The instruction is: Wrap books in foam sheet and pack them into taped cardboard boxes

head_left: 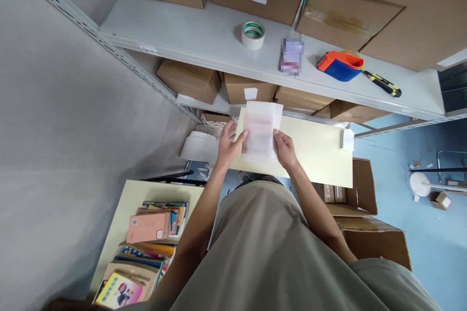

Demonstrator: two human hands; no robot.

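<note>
Over the table (321, 153), right grip (286, 149) pinches a pouch (260, 131), left grip (228, 146) half-spread.

A milky, see-through pouch (260, 108) appears at the middle of the frame, slightly right of centre, roughly rectangular, its long sides running up and down the picture. A flat pinkish item (257, 129) shows hazily through it, with blurred greyish bands too faint to make out. Pale margins run along the pouch's top, bottom and right, the upper right corner jutting outward
</note>
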